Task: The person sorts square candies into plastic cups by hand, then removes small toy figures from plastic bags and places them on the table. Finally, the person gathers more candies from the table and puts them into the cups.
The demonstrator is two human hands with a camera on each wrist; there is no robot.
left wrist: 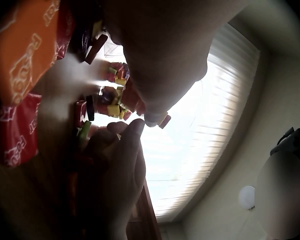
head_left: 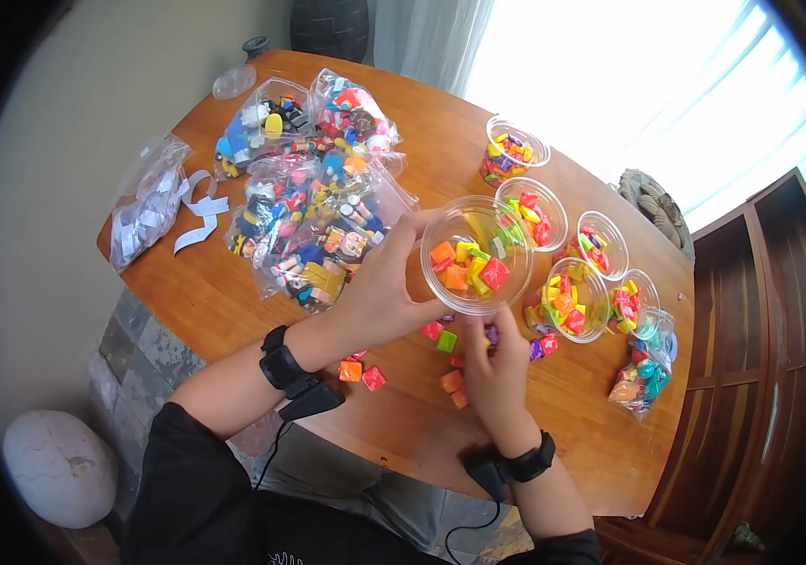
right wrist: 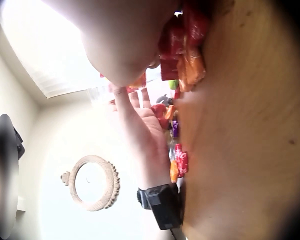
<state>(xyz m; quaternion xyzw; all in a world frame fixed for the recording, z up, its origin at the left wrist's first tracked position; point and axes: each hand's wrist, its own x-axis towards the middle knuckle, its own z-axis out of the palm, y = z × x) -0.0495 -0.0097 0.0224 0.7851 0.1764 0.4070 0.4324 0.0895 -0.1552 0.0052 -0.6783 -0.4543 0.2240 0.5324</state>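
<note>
My left hand [head_left: 379, 282] holds a clear plastic cup [head_left: 455, 299] by its side, thumb and fingers spread around it. Orange, yellow and red wrapped candies [head_left: 457, 278] lie inside. Just below the cup is my right hand [head_left: 497, 372], its fingers bent and their tips partly hidden by the rim; I cannot tell whether they hold anything. Loose wrapped candies [head_left: 453, 381] lie on the table around the right hand, with a red candy [head_left: 374, 379] beside an orange one near the left wrist. The right wrist view shows the left palm [right wrist: 150, 127] turned toward the cup.
Several candy-filled cups [head_left: 580, 320] stand to the right, near a bag of candies [head_left: 643, 377]. Clear bags of small figurines [head_left: 318, 221] cover the table's left half. White paper strips [head_left: 201, 221] lie beside another bag [head_left: 144, 212]. A wooden shelf [head_left: 751, 377] stands beyond the right edge.
</note>
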